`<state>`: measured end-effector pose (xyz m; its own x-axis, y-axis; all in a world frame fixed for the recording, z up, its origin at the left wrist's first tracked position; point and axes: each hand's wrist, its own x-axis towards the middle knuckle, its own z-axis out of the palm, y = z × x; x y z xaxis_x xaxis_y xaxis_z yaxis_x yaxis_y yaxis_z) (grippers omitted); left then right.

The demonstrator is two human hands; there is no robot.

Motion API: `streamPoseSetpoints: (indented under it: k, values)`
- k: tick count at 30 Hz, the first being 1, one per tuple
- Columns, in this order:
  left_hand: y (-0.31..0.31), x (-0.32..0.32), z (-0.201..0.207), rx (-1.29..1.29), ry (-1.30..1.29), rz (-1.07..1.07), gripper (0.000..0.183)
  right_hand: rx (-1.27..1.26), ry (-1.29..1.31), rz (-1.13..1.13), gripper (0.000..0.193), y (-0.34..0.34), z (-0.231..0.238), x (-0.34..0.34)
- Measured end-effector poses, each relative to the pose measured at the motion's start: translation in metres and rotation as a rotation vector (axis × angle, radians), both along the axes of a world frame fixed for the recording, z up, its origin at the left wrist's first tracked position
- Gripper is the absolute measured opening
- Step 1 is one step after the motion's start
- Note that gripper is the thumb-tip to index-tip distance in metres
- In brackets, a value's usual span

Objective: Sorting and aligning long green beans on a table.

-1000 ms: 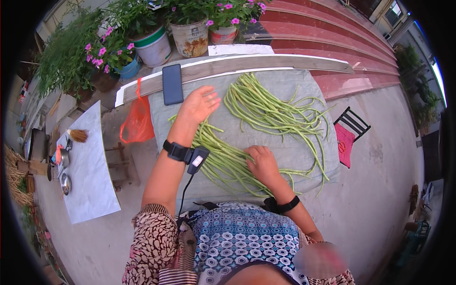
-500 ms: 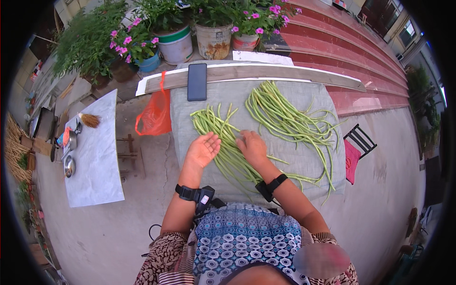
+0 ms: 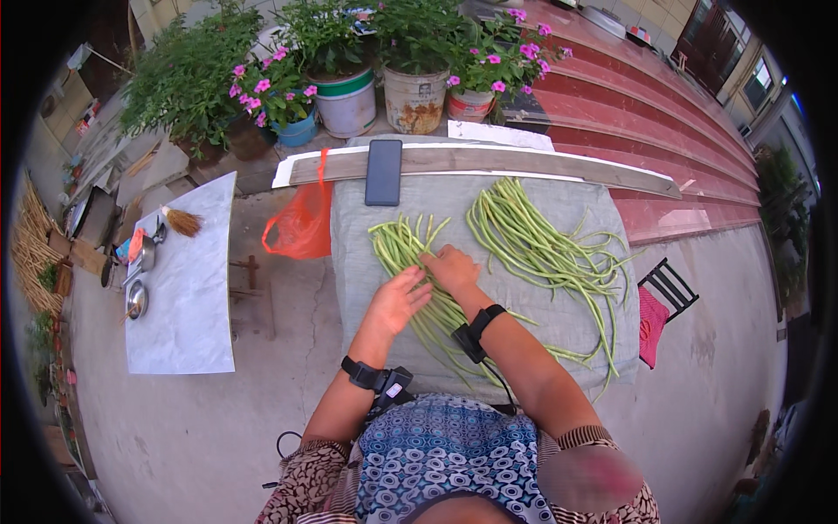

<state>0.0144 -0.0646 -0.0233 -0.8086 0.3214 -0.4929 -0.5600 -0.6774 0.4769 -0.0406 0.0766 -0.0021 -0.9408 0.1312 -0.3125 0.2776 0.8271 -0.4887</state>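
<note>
Two bunches of long green yardlong beans lie on a grey cloth-covered table. My hands are at the left bunch [image 3: 445, 327], whose ends fan out toward the far side. My left hand [image 3: 400, 299] rests along its left edge, palm turned up and fingers stretched out. Across the top of the same bunch, my right hand [image 3: 454, 269] has its fingers bent round some of the beans; the fingertips are partly hidden. The right bunch [image 3: 532, 231] lies apart from both hands, its thin ends trailing toward me. Each wrist wears a black strap.
A dark phone [image 3: 383, 173] lies at the far edge by a long wooden board [image 3: 524, 161]. An orange plastic bag [image 3: 301, 223] hangs at the left. Beyond stand potted flowers [image 3: 345, 105] and red steps [image 3: 646, 131]. A white side table [image 3: 183, 297] holds a brush and metal bowls.
My hands have come closer together: the right has shifted left over the bunch, with its fingers more bent, and the left has moved in beside it. The whole view has shifted slightly.
</note>
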Motion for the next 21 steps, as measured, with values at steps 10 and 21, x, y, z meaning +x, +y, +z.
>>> streamPoseSetpoints:
  k: [10, 21]
  values:
    - [0.007, 0.001, 0.0, -0.09, 0.017, -0.036, 0.057, -0.797, 0.1, -0.263, 0.025, 0.021, -0.043, -0.011]
    - [0.016, -0.006, 0.042, -0.413, 0.284, 0.04, 0.05, -0.991, 0.451, -0.009, 0.009, 0.024, -0.002, 0.021]
